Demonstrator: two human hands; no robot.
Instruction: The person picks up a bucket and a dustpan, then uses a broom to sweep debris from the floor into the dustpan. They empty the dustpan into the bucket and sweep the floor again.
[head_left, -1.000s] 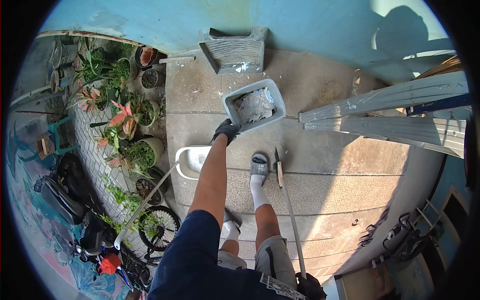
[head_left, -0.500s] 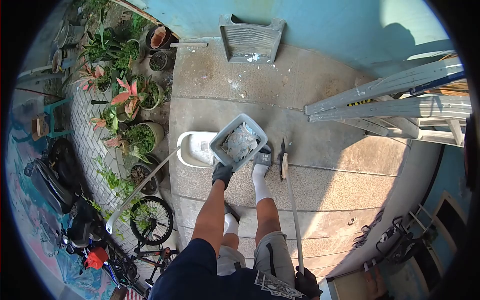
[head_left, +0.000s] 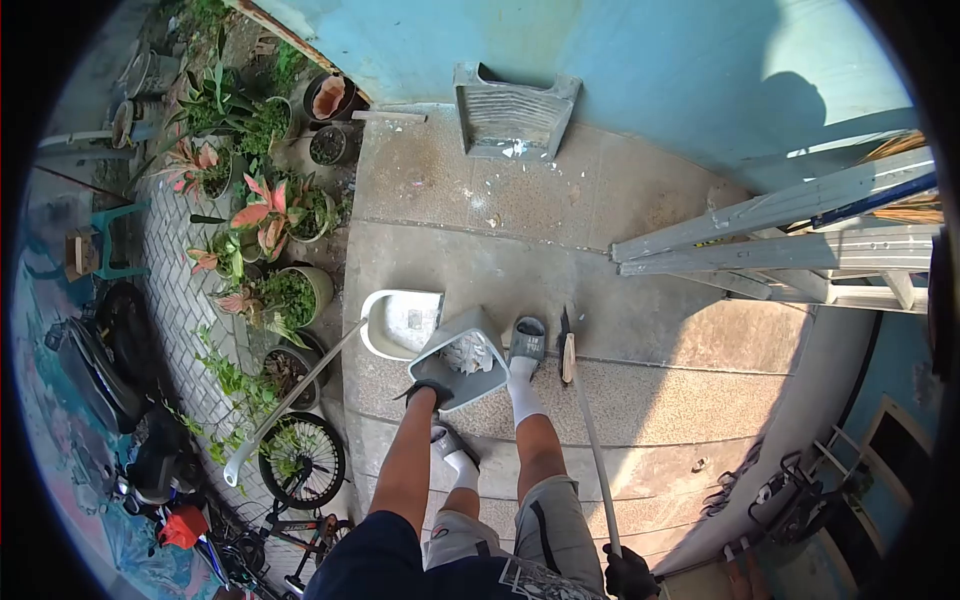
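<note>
Bin (head_left: 475, 384) drawn closer, tipped beside dustpan (head_left: 388, 322), left grip (head_left: 427, 391) holding it, right grip (head_left: 630, 574) clasping broom (head_left: 592, 450)

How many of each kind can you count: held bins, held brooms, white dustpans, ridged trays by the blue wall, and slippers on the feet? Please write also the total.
Held bin: 1
Held broom: 1
White dustpan: 1
Ridged tray: 1
Worn slippers: 2
Total: 6

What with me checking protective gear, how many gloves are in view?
2: the left glove, at the grey bin; the right glove, around the broom handle. Others could be hidden.
</note>
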